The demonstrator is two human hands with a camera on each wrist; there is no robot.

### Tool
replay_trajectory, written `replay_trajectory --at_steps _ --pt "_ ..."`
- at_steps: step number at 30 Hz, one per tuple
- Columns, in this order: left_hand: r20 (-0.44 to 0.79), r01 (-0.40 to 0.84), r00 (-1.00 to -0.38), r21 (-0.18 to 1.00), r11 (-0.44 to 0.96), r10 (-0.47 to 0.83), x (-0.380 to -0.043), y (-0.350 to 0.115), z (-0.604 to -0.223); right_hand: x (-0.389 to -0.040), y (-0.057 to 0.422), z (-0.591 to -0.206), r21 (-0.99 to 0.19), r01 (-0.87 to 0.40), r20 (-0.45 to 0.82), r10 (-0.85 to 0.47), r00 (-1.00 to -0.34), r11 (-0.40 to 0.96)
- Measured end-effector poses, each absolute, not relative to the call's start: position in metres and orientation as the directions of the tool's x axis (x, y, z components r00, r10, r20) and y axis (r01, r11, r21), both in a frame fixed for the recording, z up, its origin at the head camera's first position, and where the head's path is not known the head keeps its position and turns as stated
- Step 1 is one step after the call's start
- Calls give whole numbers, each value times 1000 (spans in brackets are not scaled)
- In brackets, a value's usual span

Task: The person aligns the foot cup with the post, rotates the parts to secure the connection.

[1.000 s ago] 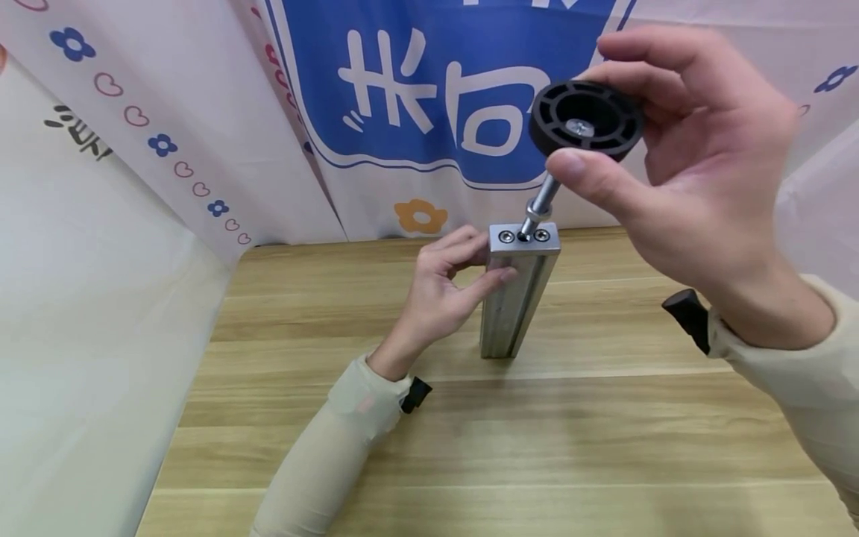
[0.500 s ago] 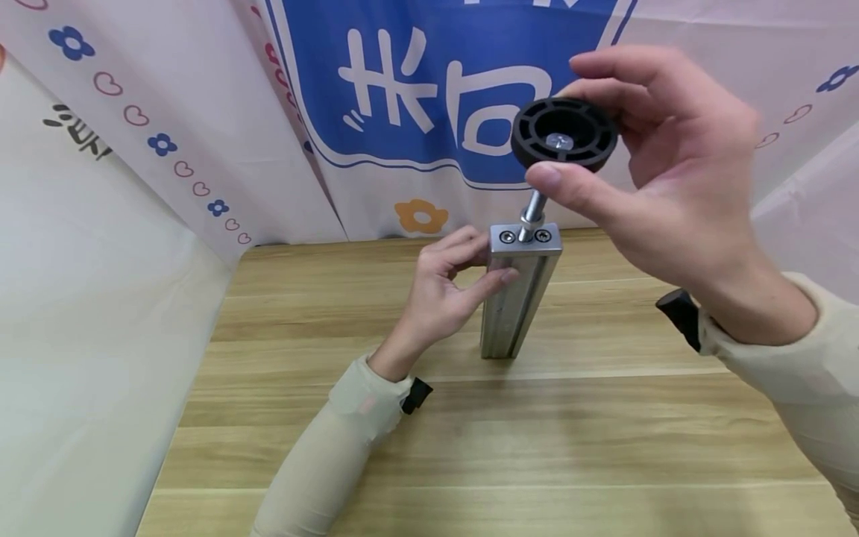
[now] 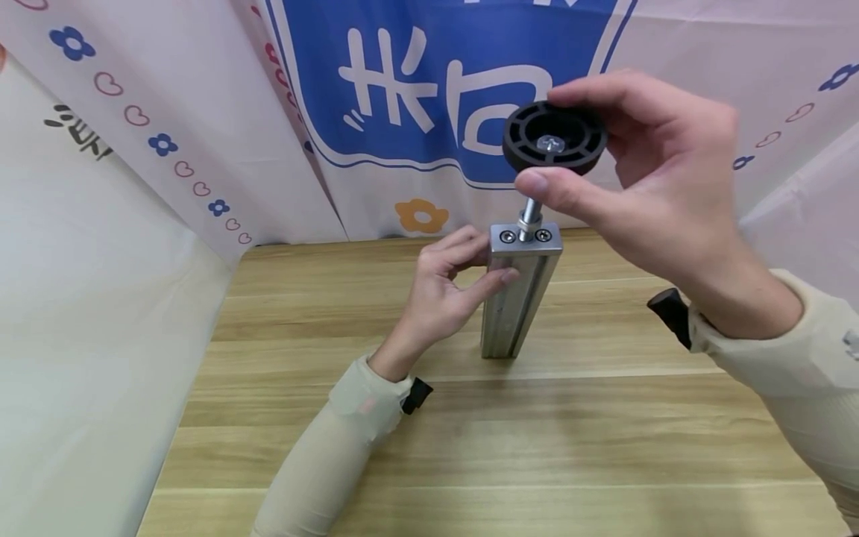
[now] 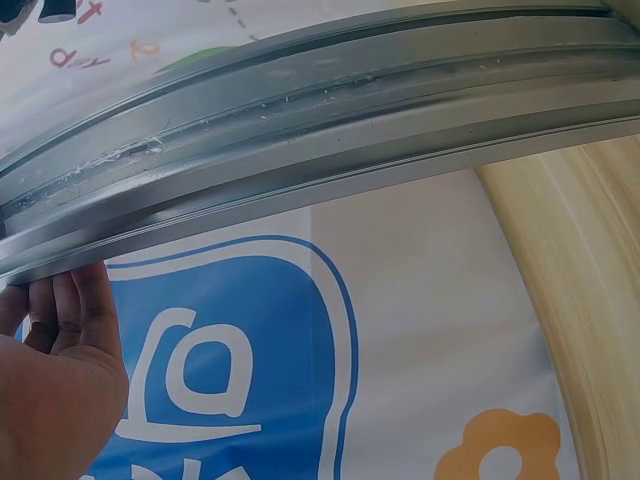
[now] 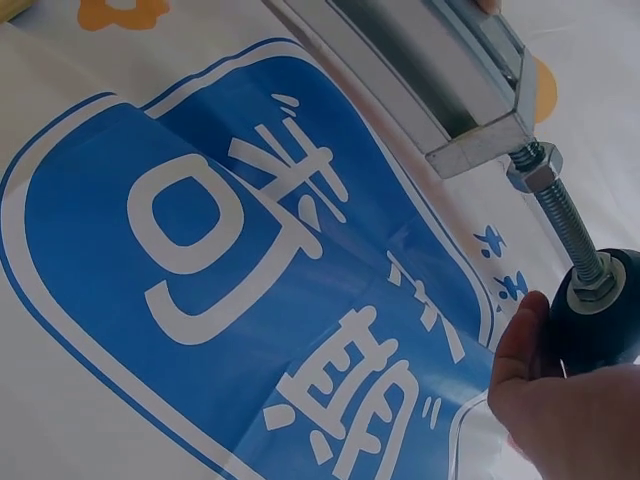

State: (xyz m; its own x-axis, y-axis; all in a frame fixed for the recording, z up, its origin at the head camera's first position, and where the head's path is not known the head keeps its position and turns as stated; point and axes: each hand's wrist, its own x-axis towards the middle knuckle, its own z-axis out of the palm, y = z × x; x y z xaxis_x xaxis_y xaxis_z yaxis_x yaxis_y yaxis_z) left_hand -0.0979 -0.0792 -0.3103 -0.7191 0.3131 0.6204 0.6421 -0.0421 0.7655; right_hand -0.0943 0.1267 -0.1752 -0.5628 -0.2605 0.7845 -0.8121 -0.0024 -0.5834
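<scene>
An aluminium extrusion [image 3: 508,313] stands upright on the table, with a metal plate held by two screws [image 3: 543,236] on its top end. My left hand [image 3: 443,291] grips its upper part, thumb in front and fingers behind; the left wrist view shows those fingers at the extrusion's edge [image 4: 330,125]. Between thumb and fingers, my right hand [image 3: 678,186] holds a black levelling foot [image 3: 515,155] by its round base. Its threaded stud [image 5: 570,225] points down, with a hex nut [image 5: 535,170] partway along. The stud's tip sits in the plate's middle hole; depth is hidden.
A wood-grain table [image 3: 322,313] lies under everything. Behind it hangs a printed cloth [image 3: 376,179] with a blue panel and flowers. A white cloth wall [image 3: 101,335] rises at the left.
My right hand has moved left and down with the levelling foot. The stud has swung from a slant to nearly upright over the plate's hole. My left hand and the extrusion have stayed put.
</scene>
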Motion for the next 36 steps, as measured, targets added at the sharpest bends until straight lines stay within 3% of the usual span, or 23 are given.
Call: replay_trajectory --at_steps 12,23,36 --pt "616 638 -724 769 -40 310 -98 -79 -310 -92 124 -178 -667 -736 741 -210 -638 -114" --pt "606 629 -734 777 -30 306 -97 -79 -309 -95 126 -182 -656 -722 754 -195 -627 -219" --pt "597 622 -740 782 -20 311 -97 -79 -309 -96 120 -189 -662 -684 736 -93 -670 -307"
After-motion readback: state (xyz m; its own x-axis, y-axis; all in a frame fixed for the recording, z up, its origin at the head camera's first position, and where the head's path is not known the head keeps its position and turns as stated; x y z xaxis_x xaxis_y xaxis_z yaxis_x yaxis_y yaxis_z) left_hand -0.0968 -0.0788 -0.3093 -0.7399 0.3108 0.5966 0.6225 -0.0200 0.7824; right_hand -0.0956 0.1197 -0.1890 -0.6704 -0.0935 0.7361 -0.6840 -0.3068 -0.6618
